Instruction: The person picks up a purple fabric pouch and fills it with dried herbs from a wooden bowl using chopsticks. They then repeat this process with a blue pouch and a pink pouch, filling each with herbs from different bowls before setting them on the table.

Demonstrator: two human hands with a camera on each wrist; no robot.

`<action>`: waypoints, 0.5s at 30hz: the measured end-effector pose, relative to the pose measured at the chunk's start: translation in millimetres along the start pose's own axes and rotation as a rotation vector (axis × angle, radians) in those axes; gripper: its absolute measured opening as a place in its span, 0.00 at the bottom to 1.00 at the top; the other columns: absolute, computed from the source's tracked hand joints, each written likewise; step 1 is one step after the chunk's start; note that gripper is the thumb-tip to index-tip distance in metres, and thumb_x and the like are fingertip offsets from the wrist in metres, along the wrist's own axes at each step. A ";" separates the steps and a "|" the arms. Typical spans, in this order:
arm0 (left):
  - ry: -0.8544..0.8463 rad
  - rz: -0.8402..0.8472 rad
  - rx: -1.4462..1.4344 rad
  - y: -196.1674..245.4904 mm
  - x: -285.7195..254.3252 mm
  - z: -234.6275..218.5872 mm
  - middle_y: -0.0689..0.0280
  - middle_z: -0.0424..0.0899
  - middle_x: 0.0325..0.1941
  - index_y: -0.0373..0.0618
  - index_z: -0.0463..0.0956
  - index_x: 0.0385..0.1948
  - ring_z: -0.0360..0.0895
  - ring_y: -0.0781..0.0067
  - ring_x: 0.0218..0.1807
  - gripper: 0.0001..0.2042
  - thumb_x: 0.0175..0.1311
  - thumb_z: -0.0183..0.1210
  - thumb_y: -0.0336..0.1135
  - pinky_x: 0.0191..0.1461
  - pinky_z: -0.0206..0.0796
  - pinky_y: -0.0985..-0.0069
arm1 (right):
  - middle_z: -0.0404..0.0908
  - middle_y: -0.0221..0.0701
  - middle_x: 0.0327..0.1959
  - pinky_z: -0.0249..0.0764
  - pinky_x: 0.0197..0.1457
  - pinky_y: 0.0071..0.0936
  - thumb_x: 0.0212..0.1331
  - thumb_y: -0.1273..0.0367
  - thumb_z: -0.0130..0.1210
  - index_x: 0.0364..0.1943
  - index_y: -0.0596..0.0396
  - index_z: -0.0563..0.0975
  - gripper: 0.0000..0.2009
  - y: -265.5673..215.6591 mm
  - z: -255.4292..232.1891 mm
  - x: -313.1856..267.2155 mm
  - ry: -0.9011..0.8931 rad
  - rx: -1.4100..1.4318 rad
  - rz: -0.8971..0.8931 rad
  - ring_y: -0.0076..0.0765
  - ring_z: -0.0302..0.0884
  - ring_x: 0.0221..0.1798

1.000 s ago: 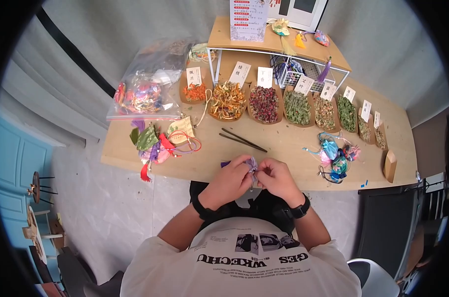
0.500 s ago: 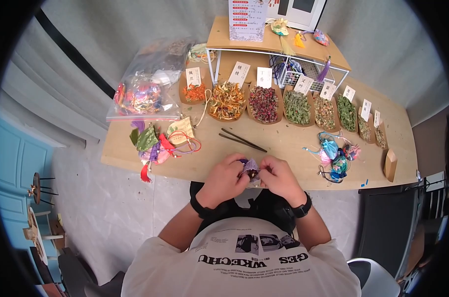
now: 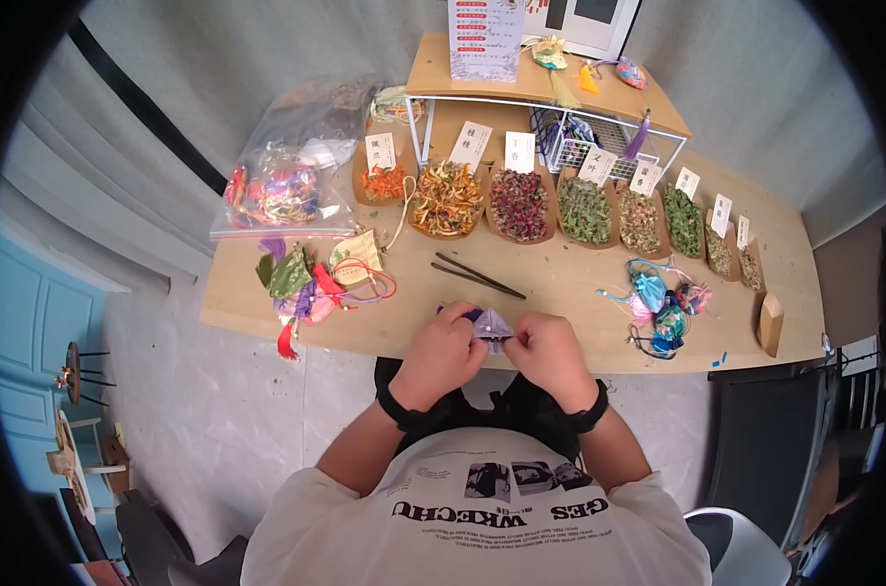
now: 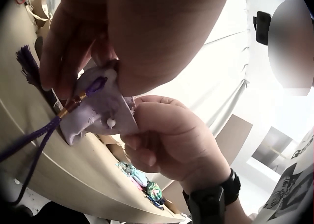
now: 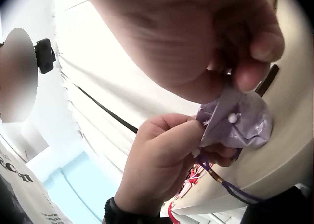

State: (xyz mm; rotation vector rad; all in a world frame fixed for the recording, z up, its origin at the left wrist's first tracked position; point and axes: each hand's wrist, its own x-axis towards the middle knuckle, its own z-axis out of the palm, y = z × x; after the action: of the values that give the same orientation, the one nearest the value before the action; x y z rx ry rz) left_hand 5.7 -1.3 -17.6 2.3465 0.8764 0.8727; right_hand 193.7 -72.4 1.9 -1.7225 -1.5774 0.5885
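Observation:
Between both hands at the table's front edge is a small lilac drawstring pouch (image 3: 493,325) with white beads. My left hand (image 3: 441,354) pinches one side of it between thumb and fingers. On the opposite side, my right hand (image 3: 552,356) pinches the pouch's edge. In the right wrist view the lilac cloth (image 5: 245,121) spreads out below the right fingertips, a white bead on its face. A dark purple cord (image 4: 41,133) with a gold-wrapped section hangs from the pouch in the left wrist view, and a purple tassel (image 4: 28,62) shows beyond the left fingers.
Dark tongs (image 3: 479,276) lie just beyond the hands. Paper trays of dried herbs and flowers (image 3: 521,205) line the back, each with a card. Colourful pouches (image 3: 306,283) lie left, more pouches (image 3: 665,308) right. A plastic bag (image 3: 287,186) sits back left, beside a small wooden shelf (image 3: 550,83).
The bunched pouch has been spread between the hands. Its dark inside showed half a second ago; now a pale pointed flap faces up. Both hands keep hold, slightly farther apart.

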 end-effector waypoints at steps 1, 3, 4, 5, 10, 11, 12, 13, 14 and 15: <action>0.005 -0.007 0.007 1.5 1.3 -0.7 0.48 0.85 0.48 0.33 0.77 0.27 0.84 0.46 0.37 0.07 0.53 0.63 0.28 0.41 0.77 0.60 | 0.77 0.46 0.20 0.74 0.30 0.43 0.50 0.72 0.63 0.22 0.60 0.76 0.08 -0.7 1.0 0.3 0.027 -0.020 -0.008 0.56 0.78 0.25; 0.010 -0.014 0.015 5.6 3.0 -3.6 0.49 0.85 0.48 0.34 0.77 0.26 0.84 0.47 0.37 0.07 0.52 0.63 0.28 0.40 0.78 0.60 | 0.77 0.46 0.21 0.74 0.31 0.44 0.49 0.72 0.64 0.22 0.60 0.76 0.08 -1.2 0.5 1.1 0.054 -0.040 -0.017 0.58 0.78 0.26; -0.016 -0.027 -0.008 8.9 2.9 -5.6 0.49 0.85 0.49 0.35 0.78 0.25 0.84 0.47 0.38 0.06 0.52 0.63 0.29 0.41 0.78 0.60 | 0.77 0.47 0.21 0.75 0.32 0.45 0.49 0.72 0.64 0.23 0.60 0.76 0.07 -1.6 -0.6 1.6 0.028 0.003 0.027 0.59 0.78 0.26; -0.042 -0.039 -0.030 11.0 2.4 -6.4 0.50 0.85 0.49 0.36 0.78 0.24 0.84 0.47 0.38 0.06 0.52 0.63 0.29 0.41 0.78 0.60 | 0.78 0.47 0.22 0.75 0.32 0.46 0.48 0.73 0.63 0.23 0.59 0.76 0.07 -2.0 -0.9 1.6 0.002 0.047 0.071 0.60 0.78 0.27; 0.004 -0.044 -0.007 5.3 -1.4 6.4 0.51 0.86 0.48 0.37 0.78 0.23 0.84 0.49 0.39 0.06 0.52 0.64 0.30 0.43 0.78 0.59 | 0.77 0.47 0.22 0.75 0.32 0.45 0.49 0.73 0.63 0.23 0.59 0.76 0.07 -1.0 3.7 -0.3 0.036 0.035 0.029 0.59 0.79 0.27; 0.023 -0.079 0.023 1.6 -3.0 7.2 0.51 0.86 0.48 0.38 0.78 0.23 0.84 0.49 0.39 0.06 0.52 0.64 0.30 0.43 0.78 0.59 | 0.77 0.47 0.22 0.75 0.31 0.45 0.49 0.73 0.63 0.23 0.60 0.76 0.07 0.4 3.5 -0.3 0.060 -0.035 0.021 0.58 0.79 0.27; 0.023 -0.079 0.023 -0.2 -4.7 8.3 0.51 0.86 0.48 0.38 0.78 0.23 0.84 0.49 0.39 0.06 0.52 0.64 0.30 0.43 0.78 0.59 | 0.77 0.47 0.22 0.75 0.31 0.45 0.49 0.73 0.63 0.23 0.60 0.76 0.07 1.5 5.7 -1.0 0.060 -0.035 0.021 0.58 0.79 0.27; -0.002 -0.066 0.018 -0.6 -4.9 8.1 0.49 0.85 0.49 0.37 0.79 0.25 0.84 0.47 0.38 0.07 0.53 0.64 0.31 0.42 0.78 0.58 | 0.78 0.47 0.22 0.75 0.31 0.44 0.49 0.73 0.63 0.23 0.59 0.76 0.06 2.2 9.2 -1.9 0.083 -0.064 0.004 0.58 0.79 0.27; -0.027 -0.053 0.014 -1.1 -5.1 7.0 0.48 0.85 0.50 0.36 0.79 0.27 0.84 0.45 0.37 0.07 0.53 0.64 0.31 0.41 0.79 0.58 | 0.78 0.47 0.22 0.74 0.31 0.43 0.49 0.73 0.62 0.23 0.59 0.76 0.06 2.2 11.1 -1.9 0.107 -0.093 -0.014 0.59 0.78 0.27; -0.024 -0.052 0.016 -2.6 -5.6 4.1 0.48 0.85 0.50 0.36 0.79 0.27 0.84 0.45 0.37 0.07 0.53 0.64 0.31 0.41 0.79 0.58 | 0.78 0.47 0.22 0.74 0.31 0.43 0.49 0.73 0.62 0.23 0.59 0.76 0.06 1.9 9.5 -0.5 0.108 -0.091 -0.018 0.59 0.78 0.27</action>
State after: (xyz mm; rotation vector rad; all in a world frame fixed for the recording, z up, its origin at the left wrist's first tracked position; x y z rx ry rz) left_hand 4.2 -4.3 -24.1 2.3329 0.9333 0.8173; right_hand 187.7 -71.0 -5.7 -1.7751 -1.5628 0.4130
